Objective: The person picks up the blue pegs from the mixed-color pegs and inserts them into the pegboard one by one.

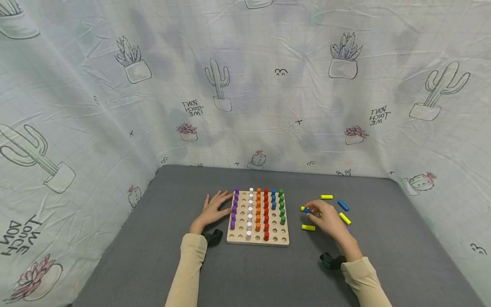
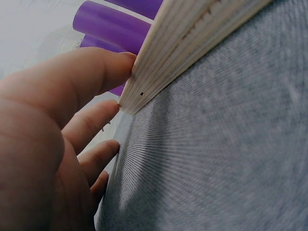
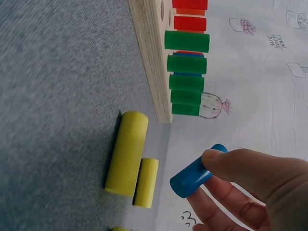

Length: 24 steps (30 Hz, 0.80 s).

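A wooden pegboard (image 1: 258, 243) lies on the grey table with columns of purple, white, orange, red, blue and green pegs standing in its holes. My left hand (image 1: 212, 212) is at the board's left side, fingers spread. In the left wrist view its thumb touches the board's edge (image 2: 159, 62), beside the purple pegs (image 2: 110, 21). To the right of the board, my right hand (image 1: 327, 217) pinches a blue peg (image 3: 195, 174) between thumb and fingers, held tilted above the table. Green pegs (image 3: 186, 63) stand along the board's near side in the right wrist view.
Loose yellow pegs lie around my right hand, one yellow peg (image 1: 308, 227) in front and another yellow peg (image 1: 326, 197) behind. A loose blue peg (image 1: 343, 205) lies farther right. A cactus-print cloth (image 1: 261, 94) hangs behind the table.
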Motion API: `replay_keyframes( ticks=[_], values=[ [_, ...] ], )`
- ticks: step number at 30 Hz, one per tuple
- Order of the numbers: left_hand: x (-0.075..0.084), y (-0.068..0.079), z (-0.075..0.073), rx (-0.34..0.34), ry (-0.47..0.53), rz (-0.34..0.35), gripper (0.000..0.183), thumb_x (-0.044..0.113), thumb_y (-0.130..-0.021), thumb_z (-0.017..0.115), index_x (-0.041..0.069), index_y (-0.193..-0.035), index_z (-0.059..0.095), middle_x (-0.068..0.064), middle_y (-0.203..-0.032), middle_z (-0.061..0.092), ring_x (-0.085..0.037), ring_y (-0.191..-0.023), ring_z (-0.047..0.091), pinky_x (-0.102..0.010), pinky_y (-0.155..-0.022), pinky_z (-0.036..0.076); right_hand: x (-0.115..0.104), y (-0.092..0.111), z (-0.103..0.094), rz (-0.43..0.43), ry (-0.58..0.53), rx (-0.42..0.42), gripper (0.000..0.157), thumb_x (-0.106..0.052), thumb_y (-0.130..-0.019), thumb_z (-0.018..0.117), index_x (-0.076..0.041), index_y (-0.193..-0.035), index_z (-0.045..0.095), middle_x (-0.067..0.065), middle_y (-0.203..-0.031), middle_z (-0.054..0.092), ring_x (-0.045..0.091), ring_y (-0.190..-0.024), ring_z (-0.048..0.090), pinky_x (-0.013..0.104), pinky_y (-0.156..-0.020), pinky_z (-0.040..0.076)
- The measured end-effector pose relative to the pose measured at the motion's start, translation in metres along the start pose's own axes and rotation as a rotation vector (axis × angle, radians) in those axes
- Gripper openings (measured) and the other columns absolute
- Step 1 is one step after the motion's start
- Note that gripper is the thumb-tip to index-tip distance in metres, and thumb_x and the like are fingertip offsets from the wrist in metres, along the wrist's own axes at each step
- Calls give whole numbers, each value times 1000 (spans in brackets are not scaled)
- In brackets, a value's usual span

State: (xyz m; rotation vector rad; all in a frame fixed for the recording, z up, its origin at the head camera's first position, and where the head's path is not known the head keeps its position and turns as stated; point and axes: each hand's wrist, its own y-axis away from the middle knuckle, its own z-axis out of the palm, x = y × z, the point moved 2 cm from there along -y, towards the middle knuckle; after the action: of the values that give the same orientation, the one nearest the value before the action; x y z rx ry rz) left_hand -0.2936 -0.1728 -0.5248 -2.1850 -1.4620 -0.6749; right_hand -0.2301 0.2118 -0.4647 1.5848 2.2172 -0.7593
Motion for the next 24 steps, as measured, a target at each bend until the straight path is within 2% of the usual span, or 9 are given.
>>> replay_keyframes(
  ticks=[6, 12, 24],
  values=[
    [0, 1, 0, 1, -1, 0, 62, 42, -88, 59, 21, -142, 40, -10, -151, 27, -31, -142, 11, -57, -111, -11, -3, -3, 4, -25, -35, 20, 20, -5, -81, 69, -6, -101, 65, 7, -95, 63, 22, -81, 63, 44, -74, 53],
    [0, 0, 0, -1, 2, -1, 62, 43, -88, 59, 21, -142, 40, -10, -151, 27, -32, -142, 11, -57, -111, -11, -8, -7, 7, -36, -55, 38, 19, -6, -82, 69, -8, -100, 65, 6, -94, 63, 22, -83, 62, 45, -75, 52],
    [-2, -2, 1, -8, 9, -7, 62, 45, -87, 59, 24, -143, 39, -7, -152, 26, -29, -143, 10, -55, -111, -13, -19, -15, 11, 11, -98, 19, 19, -8, -83, 69, -9, -101, 64, 4, -92, 63, 21, -86, 62, 46, -81, 52]
  ],
)
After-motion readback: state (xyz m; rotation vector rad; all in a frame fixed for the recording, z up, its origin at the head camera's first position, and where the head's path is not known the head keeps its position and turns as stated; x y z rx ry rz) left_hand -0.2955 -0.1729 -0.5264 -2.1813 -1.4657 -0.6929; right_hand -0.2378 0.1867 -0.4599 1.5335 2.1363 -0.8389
